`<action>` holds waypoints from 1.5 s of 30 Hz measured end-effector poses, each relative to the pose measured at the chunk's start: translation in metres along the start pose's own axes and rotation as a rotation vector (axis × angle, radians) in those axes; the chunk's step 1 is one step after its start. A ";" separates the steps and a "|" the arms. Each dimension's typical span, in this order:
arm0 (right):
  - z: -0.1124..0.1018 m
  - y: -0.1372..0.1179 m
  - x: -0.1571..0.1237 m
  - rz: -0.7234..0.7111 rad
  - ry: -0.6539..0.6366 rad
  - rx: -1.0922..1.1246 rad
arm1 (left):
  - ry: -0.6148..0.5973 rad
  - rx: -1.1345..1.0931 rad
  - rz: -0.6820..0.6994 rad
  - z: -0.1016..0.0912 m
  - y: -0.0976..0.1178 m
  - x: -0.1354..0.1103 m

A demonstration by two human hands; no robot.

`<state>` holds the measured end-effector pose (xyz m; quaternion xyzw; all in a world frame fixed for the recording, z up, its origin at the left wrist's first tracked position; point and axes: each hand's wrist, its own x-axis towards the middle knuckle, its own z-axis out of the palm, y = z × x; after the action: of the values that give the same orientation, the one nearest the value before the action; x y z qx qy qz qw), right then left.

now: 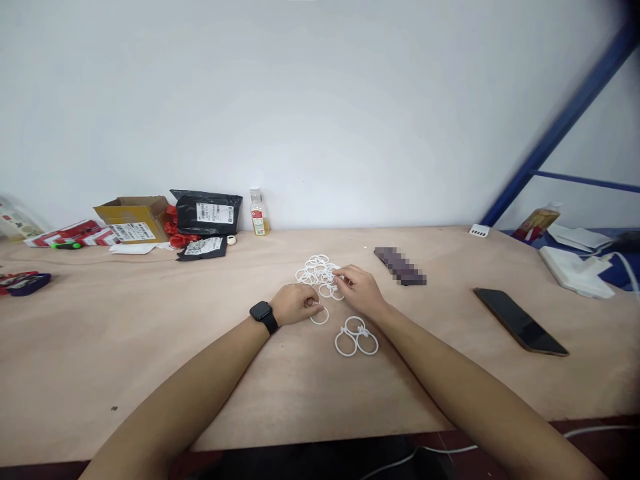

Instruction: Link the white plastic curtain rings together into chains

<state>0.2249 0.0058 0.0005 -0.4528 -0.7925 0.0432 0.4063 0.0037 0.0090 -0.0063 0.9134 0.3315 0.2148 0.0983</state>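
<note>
A loose pile of several white plastic rings lies on the wooden table. My left hand, with a black smartwatch on its wrist, rests closed on a single white ring. My right hand reaches into the pile's right edge, fingers pinched on a ring there. A joined cluster of three white rings lies nearer to me, between my forearms.
A black phone lies to the right, a pixelated dark object behind it. At the back left stand a cardboard box, black parcel bags and a small bottle. White items and a blue frame fill the right.
</note>
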 end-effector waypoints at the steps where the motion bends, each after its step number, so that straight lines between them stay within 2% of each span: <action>1: 0.000 -0.003 -0.001 -0.018 -0.018 0.024 | 0.042 0.002 -0.019 0.001 -0.002 0.000; 4: 0.000 -0.011 -0.002 -0.090 -0.082 0.076 | 0.189 0.026 -0.043 0.002 -0.005 0.000; 7: 0.002 -0.017 -0.003 -0.136 -0.116 0.091 | 0.331 0.063 0.000 0.002 -0.005 0.000; 12: 0.005 -0.020 -0.004 -0.182 -0.134 0.113 | 0.424 0.069 0.130 -0.001 -0.003 0.000; 23: 0.007 -0.023 -0.004 -0.119 -0.098 0.157 | 0.473 0.137 0.175 -0.002 -0.002 -0.001; 31: 0.007 -0.022 -0.004 -0.140 -0.095 0.133 | 0.412 0.156 0.136 -0.001 -0.001 -0.001; 35: 0.007 -0.023 -0.005 -0.148 -0.076 0.114 | 0.385 0.142 0.162 -0.002 0.000 -0.002; 45: 0.003 -0.027 -0.005 -0.204 -0.123 0.070 | 0.362 0.130 0.193 -0.004 -0.002 -0.002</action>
<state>0.2056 -0.0129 0.0068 -0.3517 -0.8560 0.0569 0.3747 -0.0006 0.0099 -0.0042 0.8918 0.2679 0.3620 -0.0429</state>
